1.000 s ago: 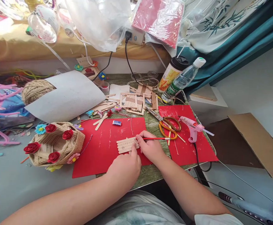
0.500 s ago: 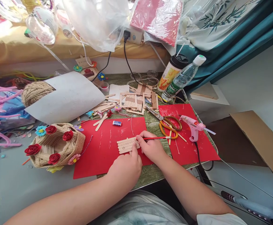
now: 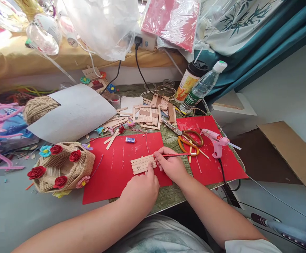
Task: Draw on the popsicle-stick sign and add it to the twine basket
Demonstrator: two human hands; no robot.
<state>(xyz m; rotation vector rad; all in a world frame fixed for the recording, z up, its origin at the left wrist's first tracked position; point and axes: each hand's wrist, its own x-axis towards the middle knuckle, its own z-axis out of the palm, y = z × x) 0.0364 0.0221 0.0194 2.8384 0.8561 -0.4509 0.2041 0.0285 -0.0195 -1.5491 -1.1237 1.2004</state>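
Note:
A small panel of craft sticks (image 3: 138,164) joined side by side lies on a red sheet (image 3: 102,182), with pencil marks on its face. My left hand (image 3: 141,188) holds the panel down with its index finger, the other fingers curled. Pinched in my right hand (image 3: 172,168) is a red pencil (image 3: 180,154), its tip at the panel's upper right edge. An eraser (image 3: 130,140) in a blue and white sleeve lies above the panel. Two loose craft sticks (image 3: 112,140) cross near it.
To the left stands a twine-wrapped basket (image 3: 87,165) with red roses. Scissors (image 3: 188,137) and a pink glue gun (image 3: 216,142) lie right of my hands. Stick bundles (image 3: 149,116), a water bottle (image 3: 201,89) and a lidded cup (image 3: 188,82) are farther back.
The pencil has shifted slightly in my right hand, its back end a little lower and farther right. My left hand stays on the panel. The whole view has shifted slightly.

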